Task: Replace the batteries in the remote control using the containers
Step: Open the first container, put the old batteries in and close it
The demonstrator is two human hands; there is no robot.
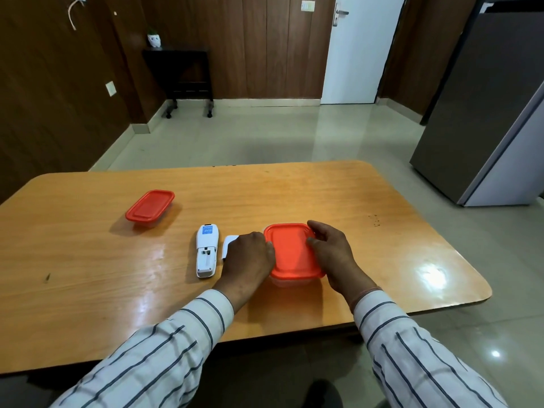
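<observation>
A: What is being seen, from the left?

B: A far container (150,209) with a red lid is being left alone, well apart from the rest. The remote control (207,251) is lying face down near the middle of the table (88,260), its battery bay uncovered; the battery cover (229,244) is lying just beside it, partly hidden by the left hand (250,257).

A: And the grips?

B: The near container (294,279) is being held by both hands. The left fingers are being curled round its left edge. The red lid (294,251) is being pinched at its right rim by the right hand (329,248).

A: What is being risked?

B: If the lid is being pulled off with a jerk, the contents, which cannot be made out, are probably being spilled and rolled. The cover is also likely being knocked by the left wrist.

A: Is room being left?

B: Plenty is being left to the right and far side. The near edge is being kept close, so anything rolling that way is probably being lost to the floor.
</observation>
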